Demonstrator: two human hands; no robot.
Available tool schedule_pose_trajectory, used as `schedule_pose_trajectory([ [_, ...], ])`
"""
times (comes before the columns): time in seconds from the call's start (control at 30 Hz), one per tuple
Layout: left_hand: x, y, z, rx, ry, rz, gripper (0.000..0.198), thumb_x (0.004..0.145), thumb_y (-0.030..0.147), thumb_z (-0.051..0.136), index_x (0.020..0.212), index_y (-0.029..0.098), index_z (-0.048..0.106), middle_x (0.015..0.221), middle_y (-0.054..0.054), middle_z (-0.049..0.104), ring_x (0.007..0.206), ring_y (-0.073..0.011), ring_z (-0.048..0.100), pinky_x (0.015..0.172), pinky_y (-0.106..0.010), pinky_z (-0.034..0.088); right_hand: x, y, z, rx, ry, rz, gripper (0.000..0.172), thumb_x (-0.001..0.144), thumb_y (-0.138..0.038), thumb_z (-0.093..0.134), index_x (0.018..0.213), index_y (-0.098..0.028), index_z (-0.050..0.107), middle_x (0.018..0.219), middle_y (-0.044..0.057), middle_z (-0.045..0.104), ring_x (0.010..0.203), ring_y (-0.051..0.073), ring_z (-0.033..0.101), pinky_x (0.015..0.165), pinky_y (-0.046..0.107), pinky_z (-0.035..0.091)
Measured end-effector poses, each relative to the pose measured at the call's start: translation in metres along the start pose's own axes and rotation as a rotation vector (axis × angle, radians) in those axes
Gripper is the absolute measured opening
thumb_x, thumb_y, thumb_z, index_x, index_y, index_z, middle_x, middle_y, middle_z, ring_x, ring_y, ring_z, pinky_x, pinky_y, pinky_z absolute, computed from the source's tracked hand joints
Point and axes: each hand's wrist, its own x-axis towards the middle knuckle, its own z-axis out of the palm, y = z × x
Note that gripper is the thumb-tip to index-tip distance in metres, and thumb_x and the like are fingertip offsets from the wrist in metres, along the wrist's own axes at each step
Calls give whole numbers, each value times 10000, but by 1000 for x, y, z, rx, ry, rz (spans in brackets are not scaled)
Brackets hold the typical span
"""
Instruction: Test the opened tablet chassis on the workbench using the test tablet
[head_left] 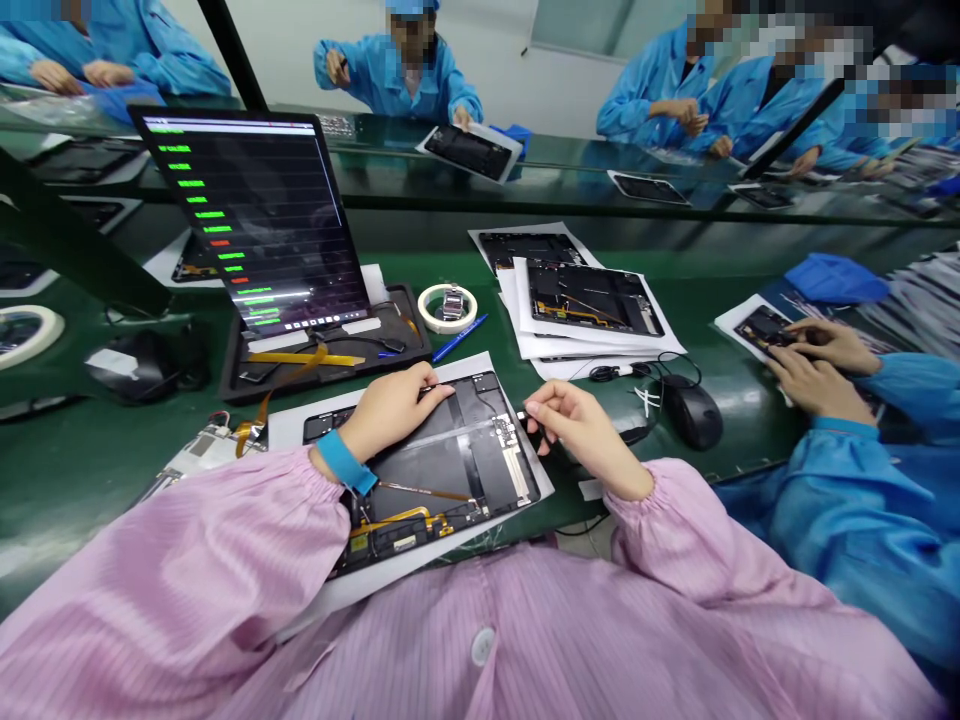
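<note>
An opened tablet housing (427, 460) with its inner parts showing lies tilted on a white sheet in front of me. My left hand (394, 408), with a blue band at the wrist, rests over its far edge. The thumb lies on the housing and the other fingers curl at the rim, partly hidden. At the right edge of the housing, my right hand (562, 418) pinches a small cable plug (523, 414) between thumb and fingers. The plug's tip is beside the housing's edge; whether it is inserted I cannot tell. Its dark cable runs beneath the hand.
A screen (255, 220) with green and red labels stands in a black tray (330, 375). Beyond the housing are a tape roll (427, 312), a blue pen (460, 338) and stacked tablet housings (592, 300). A mouse (691, 412) sits right, near a co-worker's hands (821, 375).
</note>
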Motion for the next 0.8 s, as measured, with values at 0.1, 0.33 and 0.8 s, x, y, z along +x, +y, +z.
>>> schedule_pose_trajectory([
  [0.1,0,0,0,-8,3,-1,345,896,521,418,878,206,558,825,-32,675,733,-204,607,601,-272,362,-2,1,0,-8,-16,23,338,766,-459,679,799,-171,505,618,-32,585,420,62,479,384,183,468],
  [0.33,-1,-1,1,-22,7,5,344,891,520,428,875,207,569,829,-30,673,734,-205,605,606,-278,364,1,7,1,8,-29,22,347,751,-467,681,795,-175,497,614,-32,582,430,62,450,387,196,492],
  [0.8,0,-2,1,-21,3,5,368,886,540,419,881,206,575,838,-34,680,740,-205,609,605,-275,371,-7,7,2,-437,-33,-82,224,887,-408,517,916,-186,505,673,-2,592,529,130,523,505,268,472],
])
